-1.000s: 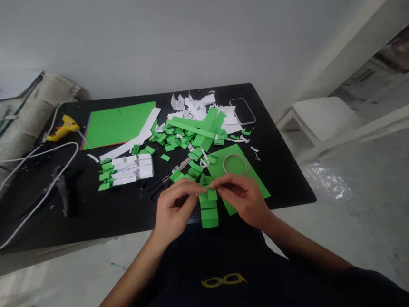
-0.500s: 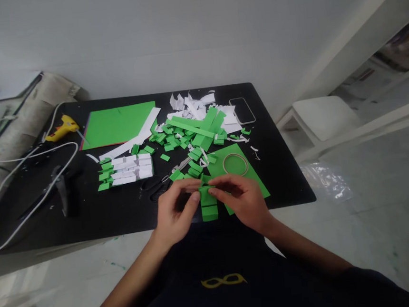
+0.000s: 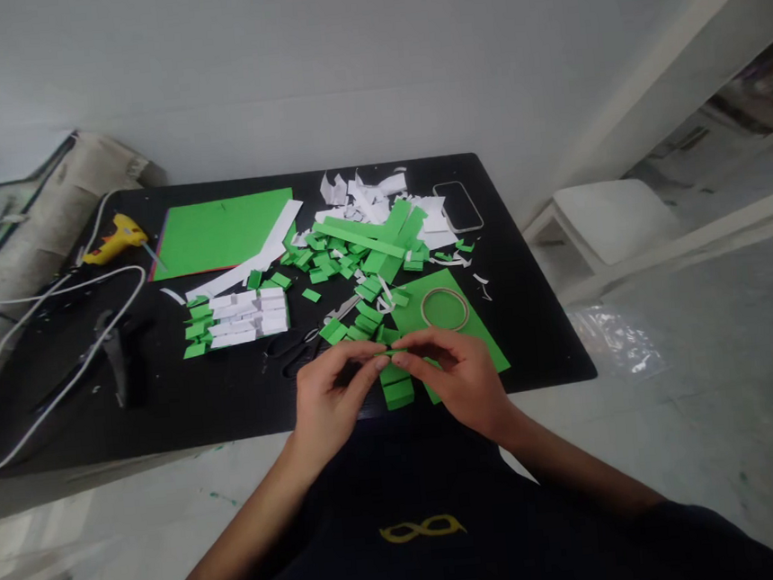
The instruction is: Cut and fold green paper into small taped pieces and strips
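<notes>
Both of my hands meet at the near edge of a black table (image 3: 234, 403). My left hand (image 3: 332, 398) and my right hand (image 3: 454, 376) pinch the top of a folded green paper strip (image 3: 396, 387), which hangs down between them in a zigzag. The fingers of both hands are closed on it. Just beyond the hands lie a green sheet (image 3: 478, 336) with a tape ring (image 3: 445, 308) on it, and scissors (image 3: 297, 345), partly hidden by my left hand.
A heap of green and white paper scraps (image 3: 369, 246) covers the table's middle. A large green sheet (image 3: 223, 232), a yellow glue gun (image 3: 111, 240), a white cable (image 3: 60, 355), a row of cut pieces (image 3: 240, 321) and a phone (image 3: 458, 206) lie around it. A white stool (image 3: 610, 216) stands at right.
The hanging part of the green strip has grown shorter as my fingers fold it up; both hands have stayed in nearly the same place.
</notes>
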The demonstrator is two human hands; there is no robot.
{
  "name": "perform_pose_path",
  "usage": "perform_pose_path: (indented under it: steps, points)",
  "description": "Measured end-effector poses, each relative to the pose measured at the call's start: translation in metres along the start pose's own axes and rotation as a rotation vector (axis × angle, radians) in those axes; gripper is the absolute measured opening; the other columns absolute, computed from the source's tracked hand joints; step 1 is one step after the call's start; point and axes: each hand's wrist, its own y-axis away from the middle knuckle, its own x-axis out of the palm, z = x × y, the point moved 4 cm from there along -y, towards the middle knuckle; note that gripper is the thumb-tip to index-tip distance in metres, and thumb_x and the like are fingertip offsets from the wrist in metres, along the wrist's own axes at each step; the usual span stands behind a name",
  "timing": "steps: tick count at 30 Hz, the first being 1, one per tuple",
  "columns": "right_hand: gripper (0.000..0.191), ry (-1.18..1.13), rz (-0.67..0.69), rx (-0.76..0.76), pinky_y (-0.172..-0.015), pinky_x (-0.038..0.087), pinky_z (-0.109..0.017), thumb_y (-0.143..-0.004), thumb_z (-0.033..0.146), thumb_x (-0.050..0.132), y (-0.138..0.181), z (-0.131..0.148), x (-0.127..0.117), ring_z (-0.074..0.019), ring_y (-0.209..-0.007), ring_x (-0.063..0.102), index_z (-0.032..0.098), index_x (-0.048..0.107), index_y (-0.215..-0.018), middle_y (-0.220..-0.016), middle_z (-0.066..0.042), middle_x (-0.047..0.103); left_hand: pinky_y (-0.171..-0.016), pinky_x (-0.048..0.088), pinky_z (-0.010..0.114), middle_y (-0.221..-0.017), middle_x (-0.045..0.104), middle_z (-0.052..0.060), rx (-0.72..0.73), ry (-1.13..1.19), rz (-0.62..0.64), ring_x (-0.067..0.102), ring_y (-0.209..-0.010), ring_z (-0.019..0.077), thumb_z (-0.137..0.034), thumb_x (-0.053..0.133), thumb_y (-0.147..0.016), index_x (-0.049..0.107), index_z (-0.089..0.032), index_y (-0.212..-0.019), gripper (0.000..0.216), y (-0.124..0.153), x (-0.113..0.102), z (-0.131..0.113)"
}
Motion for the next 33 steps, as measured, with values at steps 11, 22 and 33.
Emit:
perform_pose_path:
  steps: [11, 22, 33]
  points:
    - [0.005, 0.041, -0.028, -0.032, -0.080, 0.066, -0.037, -0.088, 0.029, 0.084, 0.0004, 0.0021, 0.0002, -0.0215, -0.085, 0.080, 0.027, 0.083, -0.092, -0.091, -0.002, 0.084, -0.068, 0.059, 0.024, -0.087, 0.081, -0.001, -0.113, 0.113, 0.002, 0.074, -0.076, 0.0137, -0.020, 0.080, -0.092, 0.081, -0.026, -0.096, 0.007, 0.0014, 0.0026, 0.0020]
    - [0.002, 0.056, -0.012, -0.043, -0.079, 0.063, -0.037, -0.090, 0.029, 0.082, 0.0008, 0.0019, 0.0008, -0.0209, -0.083, 0.077, 0.027, 0.081, -0.091, -0.089, -0.001, 0.083, -0.068, 0.060, 0.027, -0.085, 0.081, 0.000, -0.184, 0.158, -0.011, 0.075, -0.076, 0.0158, -0.022, 0.081, -0.090, 0.082, -0.026, -0.093, 0.005, 0.0022, 0.0036, 0.0036]
    - [0.004, 0.037, -0.039, -0.034, -0.080, 0.064, -0.036, -0.090, 0.030, 0.082, 0.0017, 0.0017, 0.0012, -0.0207, -0.084, 0.078, 0.026, 0.081, -0.090, -0.090, -0.002, 0.083, -0.073, 0.063, 0.026, -0.090, 0.084, 0.001, -0.153, 0.097, -0.003, 0.078, -0.079, 0.0164, -0.024, 0.077, -0.094, 0.083, -0.024, -0.096, 0.006, 0.0020, 0.0010, 0.0028]
